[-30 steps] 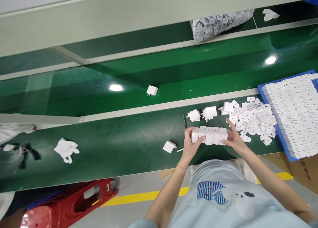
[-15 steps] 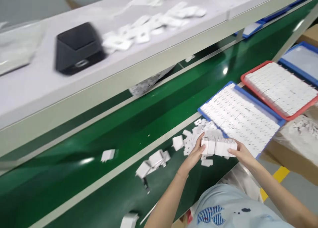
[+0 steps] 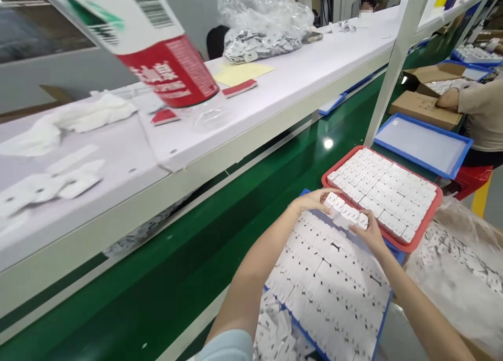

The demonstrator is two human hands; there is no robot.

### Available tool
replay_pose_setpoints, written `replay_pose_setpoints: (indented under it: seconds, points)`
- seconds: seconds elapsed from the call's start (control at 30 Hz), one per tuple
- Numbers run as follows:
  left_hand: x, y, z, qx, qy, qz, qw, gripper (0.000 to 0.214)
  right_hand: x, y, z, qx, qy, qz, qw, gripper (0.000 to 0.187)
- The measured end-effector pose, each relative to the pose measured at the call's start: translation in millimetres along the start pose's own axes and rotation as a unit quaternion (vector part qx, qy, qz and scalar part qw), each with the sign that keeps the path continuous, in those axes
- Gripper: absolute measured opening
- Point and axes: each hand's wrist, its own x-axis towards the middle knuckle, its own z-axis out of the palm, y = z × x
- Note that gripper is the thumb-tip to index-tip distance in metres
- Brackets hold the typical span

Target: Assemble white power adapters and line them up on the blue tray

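Note:
Between my two hands is a row of white plastic blocks (image 3: pixel 346 211), gripped at its ends. My left hand (image 3: pixel 316 199) is closed around the far-left end, while my right hand (image 3: pixel 370 229) pinches the right end. The row hangs over the upper end of a blue tray (image 3: pixel 295 324), whose bed is filled with rows of similar white blocks (image 3: pixel 326 282). Just beyond the row lies a red tray (image 3: pixel 413 244) packed with more white blocks. Loose white pieces (image 3: pixel 275 329) are heaped beside the blue tray's lower left side.
A blue-rimmed tray (image 3: pixel 424 145) lies past the red one. A co-worker's sleeve (image 3: pixel 481 107) and hand are at a cardboard box (image 3: pixel 426 109). A metal post (image 3: pixel 395 67) rises from the green bench. A shelf edge (image 3: pixel 196 177) runs along the left, with a red-and-white canister (image 3: pixel 168 67) on it.
Both hands have carried the row of blocks from above the loose pieces to the far end of the blue tray. The view has swung right.

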Motion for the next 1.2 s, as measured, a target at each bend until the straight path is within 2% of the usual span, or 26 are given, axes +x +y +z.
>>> replay_pose_setpoints:
  seconds: [0.1, 0.2, 0.3, 0.43, 0.53, 0.63, 0.7, 0.77, 0.83, 0.97, 1.1, 1.2]
  points:
    - [14.6, -17.7, -28.8, 0.050, -0.032, -0.019, 0.998, 0.076, 21.2, 20.4, 20.9, -0.022, -0.012, -0.028, 0.999, 0.049]
    - [13.7, -40.2, -43.8, 0.104, -0.049, -0.048, 0.992, 0.074, 29.1, 37.9, 38.8, -0.039, -0.041, -0.046, 0.997, 0.049]
    - [6.5, -53.9, -46.8, 0.170, -0.071, -0.076, 0.980, 0.068, 28.9, 49.2, 48.8, -0.059, -0.080, -0.054, 0.994, 0.049]
    - [-2.1, -55.0, -42.7, 0.261, -0.094, -0.087, 0.957, 0.058, 25.4, 53.4, 46.4, -0.085, -0.157, -0.075, 0.981, 0.056]
    - [-7.5, -51.2, -41.9, 0.317, -0.100, -0.090, 0.939, 0.053, 20.2, 52.0, 34.6, -0.118, -0.204, -0.099, 0.967, 0.059]
    - [-11.3, -48.6, -41.7, 0.364, -0.092, -0.091, 0.922, 0.054, 14.9, 48.4, 23.4, -0.233, -0.182, -0.137, 0.945, 0.053]
    - [-11.5, -47.5, -38.9, 0.381, -0.093, -0.090, 0.916, 0.055, 16.0, 43.6, 22.8, -0.288, -0.174, -0.149, 0.930, 0.053]
    - [-9.8, -47.1, -33.4, 0.386, -0.096, -0.088, 0.913, 0.054, 23.7, 36.2, 29.9, -0.296, -0.188, -0.146, 0.925, 0.055]
    - [-7.1, -47.5, -26.6, 0.387, -0.090, -0.088, 0.914, 0.051, 37.6, 27.1, 42.9, -0.302, -0.204, -0.141, 0.920, 0.053]
    - [-3.1, -50.9, -18.8, 0.376, -0.064, -0.094, 0.920, 0.036, 69.6, 9.2, 64.7, -0.331, -0.229, -0.118, 0.908, 0.037]
    - [-4.8, -53.6, -25.1, 0.342, -0.048, -0.096, 0.934, 0.026, 86.4, -2.6, 62.6, -0.332, -0.264, -0.096, 0.900, 0.026]
    - [-7.5, -54.0, -33.9, 0.316, -0.029, -0.095, 0.944, 0.020, 88.4, -5.2, 58.2, -0.324, -0.279, -0.087, 0.900, 0.028]
